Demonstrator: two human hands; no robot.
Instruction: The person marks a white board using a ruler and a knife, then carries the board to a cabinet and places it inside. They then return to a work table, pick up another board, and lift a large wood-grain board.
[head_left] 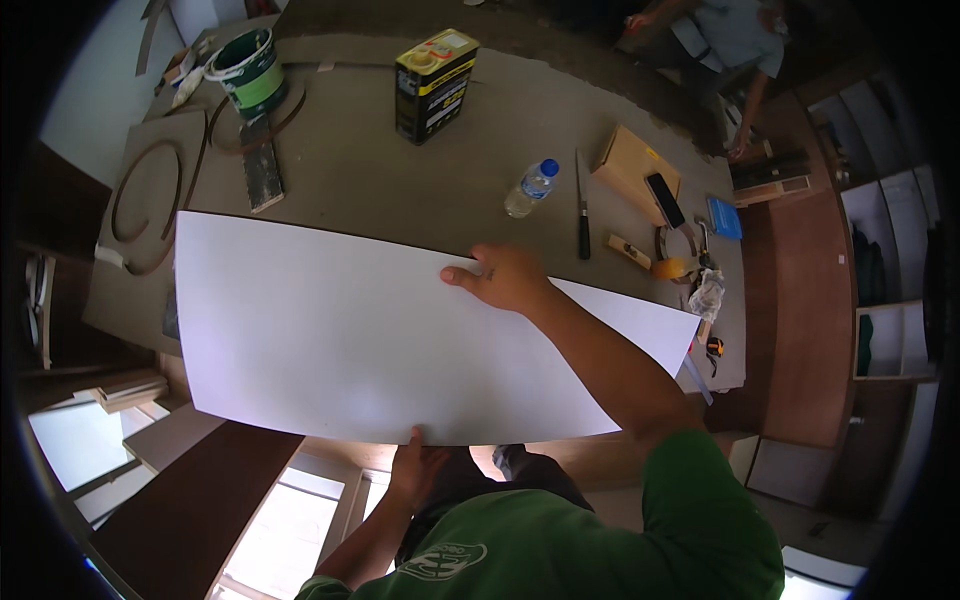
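A large white panel lies across the near part of the workbench, its front edge reaching past the bench toward my body. My right hand is closed over the panel's far edge, thumb on the white face and fingers down behind it. At the near edge, my left hand grips from below, with its thumb tip on the rim and its fingers hidden under the board. Just beyond the panel stand a clear water bottle with a blue cap and a knife with a black handle.
On the bench are a black-and-yellow can, a green bucket, coiled edging strip, a cardboard box, a phone and a tape measure. Another person is at the far right.
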